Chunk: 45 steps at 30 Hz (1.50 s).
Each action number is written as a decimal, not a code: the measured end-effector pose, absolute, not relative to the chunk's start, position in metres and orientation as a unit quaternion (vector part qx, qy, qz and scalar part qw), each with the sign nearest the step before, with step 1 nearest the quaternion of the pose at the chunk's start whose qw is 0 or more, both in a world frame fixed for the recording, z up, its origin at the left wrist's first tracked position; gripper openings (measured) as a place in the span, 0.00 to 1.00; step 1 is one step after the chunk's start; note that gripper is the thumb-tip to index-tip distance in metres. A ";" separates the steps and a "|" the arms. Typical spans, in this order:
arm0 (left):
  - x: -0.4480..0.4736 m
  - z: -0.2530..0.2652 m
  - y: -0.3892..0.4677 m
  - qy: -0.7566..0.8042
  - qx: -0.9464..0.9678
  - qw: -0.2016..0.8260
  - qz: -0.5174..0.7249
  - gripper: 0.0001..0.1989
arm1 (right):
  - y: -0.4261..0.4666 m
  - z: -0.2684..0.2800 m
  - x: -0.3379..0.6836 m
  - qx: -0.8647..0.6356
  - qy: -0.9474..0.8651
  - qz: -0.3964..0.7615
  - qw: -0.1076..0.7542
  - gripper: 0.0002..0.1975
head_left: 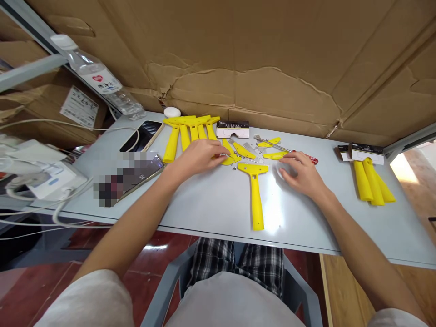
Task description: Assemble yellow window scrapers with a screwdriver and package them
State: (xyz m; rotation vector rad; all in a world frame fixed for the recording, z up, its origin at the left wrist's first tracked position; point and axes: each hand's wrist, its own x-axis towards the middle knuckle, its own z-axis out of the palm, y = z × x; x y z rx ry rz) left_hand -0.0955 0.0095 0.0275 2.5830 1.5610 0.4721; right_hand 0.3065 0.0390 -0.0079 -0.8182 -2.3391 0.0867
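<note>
My left hand [203, 156] is at the loose yellow plastic plates [243, 150], its fingertips over the left part of the pile and slightly apart. Beside the far right plates, my right hand [302, 173] is open, thumb and fingers spread, fingertips close to a yellow plate [274, 156]. Between both hands lies a yellow scraper handle [256, 200], its wide head facing away from me. Small screws [234, 168] and metal blades [258, 160] are scattered among the plates. A screwdriver with a red handle [311, 159] lies behind my right hand.
Several yellow scrapers [173, 141] lie in a row behind my left hand, beside a black-and-white box [233, 130]. More boxed yellow handles [369, 181] are at the right. Two phones [150, 170], cables and a plastic bottle [102, 79] occupy the left. Cardboard [286, 95] walls the back.
</note>
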 end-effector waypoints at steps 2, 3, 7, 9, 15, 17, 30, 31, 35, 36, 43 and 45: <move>-0.101 0.028 0.012 0.504 0.848 0.038 0.159 0.18 | 0.042 -0.009 0.311 -0.327 -0.884 0.035 0.332 0.10; -0.103 0.028 0.013 0.496 0.852 0.037 0.162 0.17 | 0.043 -0.009 0.312 -0.334 -0.881 0.034 0.334 0.10; -0.099 0.024 0.013 0.445 0.876 0.035 0.180 0.13 | 0.045 -0.010 0.313 -0.346 -0.876 0.030 0.334 0.09; -0.092 0.021 0.011 0.431 0.884 0.036 0.180 0.14 | 0.045 -0.010 0.312 -0.346 -0.877 0.027 0.333 0.08; -0.079 0.021 0.006 0.419 0.889 0.044 0.177 0.12 | 0.045 -0.011 0.313 -0.351 -0.876 0.021 0.331 0.07; -0.080 0.021 0.005 0.424 0.890 0.036 0.166 0.12 | 0.045 -0.011 0.313 -0.350 -0.875 0.023 0.332 0.07; -0.074 0.010 0.007 0.414 0.895 0.015 0.165 0.14 | 0.043 -0.009 0.312 -0.350 -0.877 0.031 0.329 0.08; -0.073 0.010 0.006 0.415 0.895 0.014 0.165 0.14 | 0.043 -0.009 0.313 -0.349 -0.876 0.031 0.330 0.08; -0.070 0.010 0.006 0.419 0.892 0.032 0.170 0.15 | 0.043 -0.009 0.312 -0.352 -0.875 0.037 0.331 0.08; -0.070 0.009 0.006 0.419 0.890 0.039 0.173 0.15 | 0.043 -0.008 0.312 -0.354 -0.875 0.039 0.329 0.08; -0.062 0.005 0.005 0.411 0.872 0.103 0.245 0.14 | 0.042 -0.007 0.311 -0.365 -0.869 0.048 0.331 0.08; -0.054 0.006 0.001 0.408 0.865 0.129 0.263 0.13 | 0.042 -0.007 0.311 -0.368 -0.868 0.049 0.329 0.09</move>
